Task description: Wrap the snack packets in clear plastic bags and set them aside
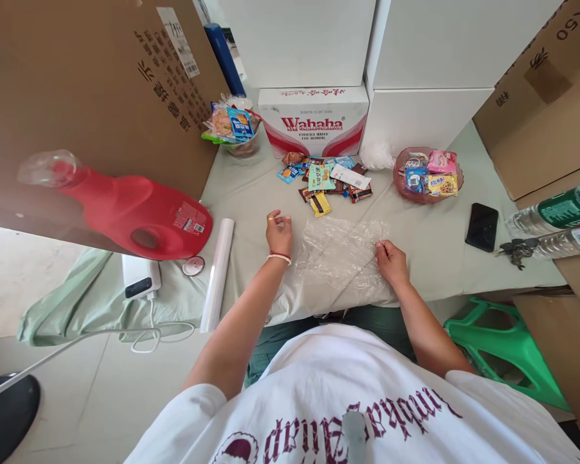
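A crinkled sheet of clear plastic film (341, 254) lies spread on the cloth-covered table in front of me. My right hand (392, 263) pinches its right edge between thumb and fingers. Just beyond the film's left side is my left hand (279, 235), fingers loosely bent and apart, with nothing visible in them. Past the film lies a loose pile of small wrapped snacks (321, 177), in brown, blue, green and yellow packets.
A pink bowl (403, 190) of snacks stands right, near a phone (482, 227) and water bottles (568, 209). On the left are a white roll (217, 277), a red jug (145, 212) and another snack bowl (241, 148). A Wahaha carton (314, 122) stands behind.
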Available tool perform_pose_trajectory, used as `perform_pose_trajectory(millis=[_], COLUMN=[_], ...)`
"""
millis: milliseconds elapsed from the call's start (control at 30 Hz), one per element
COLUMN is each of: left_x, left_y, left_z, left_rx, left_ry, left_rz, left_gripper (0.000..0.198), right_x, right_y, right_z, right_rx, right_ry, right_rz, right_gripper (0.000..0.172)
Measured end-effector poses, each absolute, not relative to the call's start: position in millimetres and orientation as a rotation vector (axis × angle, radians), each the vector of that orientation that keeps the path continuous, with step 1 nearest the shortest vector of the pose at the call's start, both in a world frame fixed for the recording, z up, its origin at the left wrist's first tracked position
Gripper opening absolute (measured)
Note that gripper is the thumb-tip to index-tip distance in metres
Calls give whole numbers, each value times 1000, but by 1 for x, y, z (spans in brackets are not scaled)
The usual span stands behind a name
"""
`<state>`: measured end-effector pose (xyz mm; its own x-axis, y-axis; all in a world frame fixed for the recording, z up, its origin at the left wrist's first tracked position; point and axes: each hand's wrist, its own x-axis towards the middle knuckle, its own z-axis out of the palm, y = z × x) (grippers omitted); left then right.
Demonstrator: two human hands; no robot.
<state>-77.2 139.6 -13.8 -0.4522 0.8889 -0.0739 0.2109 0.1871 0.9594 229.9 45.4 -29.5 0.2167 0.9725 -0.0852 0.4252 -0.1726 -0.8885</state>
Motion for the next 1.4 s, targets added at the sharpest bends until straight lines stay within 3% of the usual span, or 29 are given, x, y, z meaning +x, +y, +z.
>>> perform_pose_trajectory(millis=[67,167,300,467,633,800,867,1033,1200,1300,1400], left_x=[-69,-58,-62,-73,-67,-62,-62,-72,-83,-83,-80], left_y=[123,95,75,71,68,70,69,67,64,61,58], left_z=[-13,-16,-23,-19,-16,-28,-31,-33,-32,-31,-29], left_rx=[1304,1784,2007,2024,2347,2322,2355,2351,2362,2365,2365], left_ry=[1923,1978,2095,2107,1532,1647,1621,1652,1691,1697,1715], left_rz=[1233,863,461,667,555,277,253,224,180,140,101], left_gripper=[46,51,43,47,46,64,67,71,75,75,75], right_x=[228,227,235,245,245,247,239,232,288,316,311], right_y=[46,53,74,98,107,93,72,1,-36,-10,60], right_z=[-29,-29,-27,-29,-31,-10,-5,-19,-26,-9,15], right_rx=[-1734,-1732,-1760,-1844,-1899,-1891,-1708,-1210,-1275,-1303,-1537], right_ry=[-1316,-1344,-1453,-1427,-1456,-1570,-1838,-2574,-2546,-2440,-2378], right_rz=[887,900,860,840,874,215,110,406,554,621,424], right_gripper=[39,39,36,28,28,39,44,51,49,38,40])
